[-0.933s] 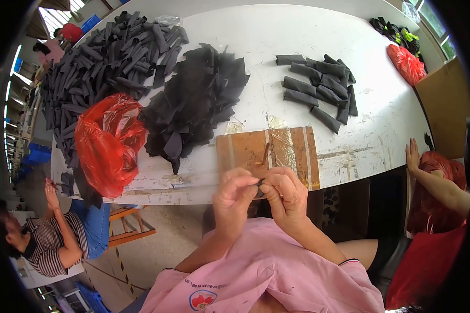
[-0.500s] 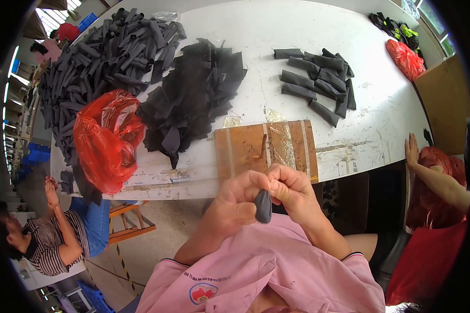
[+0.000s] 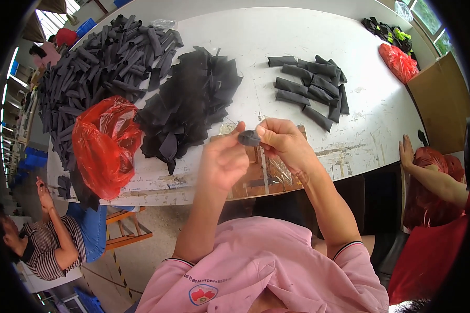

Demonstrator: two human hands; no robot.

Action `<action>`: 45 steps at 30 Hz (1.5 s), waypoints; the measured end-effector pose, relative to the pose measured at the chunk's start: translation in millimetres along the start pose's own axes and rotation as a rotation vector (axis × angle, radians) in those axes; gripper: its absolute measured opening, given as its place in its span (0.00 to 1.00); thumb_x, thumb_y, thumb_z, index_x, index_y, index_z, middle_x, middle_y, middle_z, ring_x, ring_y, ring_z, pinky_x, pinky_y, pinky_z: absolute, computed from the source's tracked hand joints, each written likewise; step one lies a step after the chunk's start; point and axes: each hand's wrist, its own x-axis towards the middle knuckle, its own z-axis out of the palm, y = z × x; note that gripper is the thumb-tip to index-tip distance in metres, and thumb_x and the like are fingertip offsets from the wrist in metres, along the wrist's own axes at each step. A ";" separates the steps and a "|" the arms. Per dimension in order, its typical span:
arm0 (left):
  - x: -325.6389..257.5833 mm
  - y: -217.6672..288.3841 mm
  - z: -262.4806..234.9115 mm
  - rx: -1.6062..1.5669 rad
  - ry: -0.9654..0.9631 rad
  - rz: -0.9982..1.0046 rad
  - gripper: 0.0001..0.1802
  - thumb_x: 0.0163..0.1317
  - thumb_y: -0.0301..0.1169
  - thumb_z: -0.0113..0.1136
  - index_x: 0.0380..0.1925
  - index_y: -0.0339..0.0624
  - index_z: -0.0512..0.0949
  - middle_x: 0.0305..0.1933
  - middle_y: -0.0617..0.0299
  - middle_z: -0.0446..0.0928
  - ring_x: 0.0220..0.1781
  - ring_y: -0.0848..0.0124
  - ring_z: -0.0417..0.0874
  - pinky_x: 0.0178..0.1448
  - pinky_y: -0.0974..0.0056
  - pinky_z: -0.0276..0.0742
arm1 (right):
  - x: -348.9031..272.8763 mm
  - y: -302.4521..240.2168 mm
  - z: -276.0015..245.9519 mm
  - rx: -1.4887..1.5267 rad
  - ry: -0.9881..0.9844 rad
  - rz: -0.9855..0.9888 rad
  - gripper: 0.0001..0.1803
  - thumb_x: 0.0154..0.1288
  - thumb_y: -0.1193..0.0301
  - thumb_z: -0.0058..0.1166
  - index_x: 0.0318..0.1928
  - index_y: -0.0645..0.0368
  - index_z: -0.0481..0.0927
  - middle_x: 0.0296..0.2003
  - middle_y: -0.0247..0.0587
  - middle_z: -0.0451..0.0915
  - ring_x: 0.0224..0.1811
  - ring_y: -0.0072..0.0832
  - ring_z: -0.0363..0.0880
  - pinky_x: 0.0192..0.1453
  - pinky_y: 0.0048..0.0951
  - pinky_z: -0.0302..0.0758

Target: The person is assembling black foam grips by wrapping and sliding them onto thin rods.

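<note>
Above the near table edge, my right hand pinches a small dark grey fabric tube between thumb and fingers, its end facing up. Beside it, on the tube's left, is my left hand, smeared by motion; one fingertip is close to the tube, and whether it grips is unclear. Under my hands lies a brown board with tape strips. Several grey fabric tubes lie in a loose group farther right. To the left is a heap of flat black fabric pieces.
A big pile of rolled grey tubes covers the far left, with a red plastic bag before it. Another red bag and a cardboard box stand right. A seated person is at left; another person's arm reaches in at right.
Both hands have moved forward from near my chest to over the board, carrying the fabric tube. My left hand has shifted away from my right and blurred.
</note>
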 end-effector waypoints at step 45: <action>-4.4 -30.2 11.2 1.046 0.000 0.653 0.08 0.51 0.22 0.59 0.32 0.33 0.75 0.38 0.56 0.75 0.38 0.75 0.73 0.46 0.70 0.69 | -12.9 20.9 -13.1 -1.353 0.102 -0.649 0.09 0.48 0.67 0.54 0.22 0.58 0.71 0.23 0.36 0.72 0.28 0.35 0.72 0.29 0.33 0.69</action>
